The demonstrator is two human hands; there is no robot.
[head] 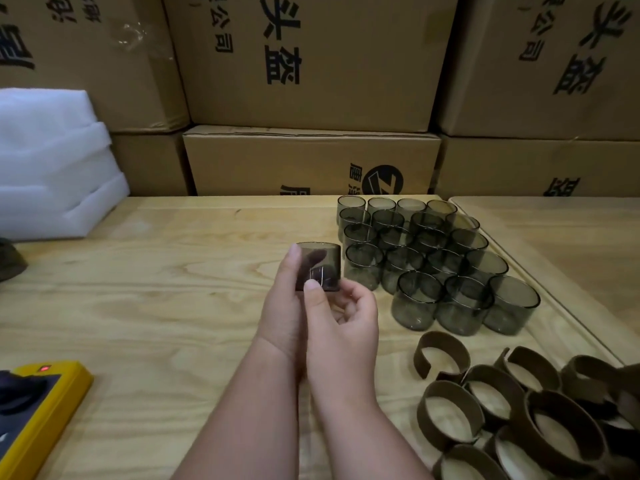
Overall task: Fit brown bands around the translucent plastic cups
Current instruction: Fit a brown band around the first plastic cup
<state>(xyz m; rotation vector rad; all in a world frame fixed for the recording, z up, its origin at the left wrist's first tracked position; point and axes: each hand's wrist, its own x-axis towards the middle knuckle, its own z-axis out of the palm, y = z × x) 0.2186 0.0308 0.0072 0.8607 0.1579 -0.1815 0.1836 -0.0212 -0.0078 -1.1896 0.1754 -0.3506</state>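
At the centre of the frame a smoky translucent cup (318, 266) is gripped above the wooden table (156, 289) by both hands: the left hand (282, 306) is curled round its left side, the right hand (341, 315) pinches its lower edge with the thumb. More cups (433, 261) are clustered at right of centre; brown bands (512, 410) are heaped at lower right

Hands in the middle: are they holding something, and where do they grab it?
Yes. Both hands hold one smoky cup: the left hand grips its left side, and the right hand pinches its bottom edge.
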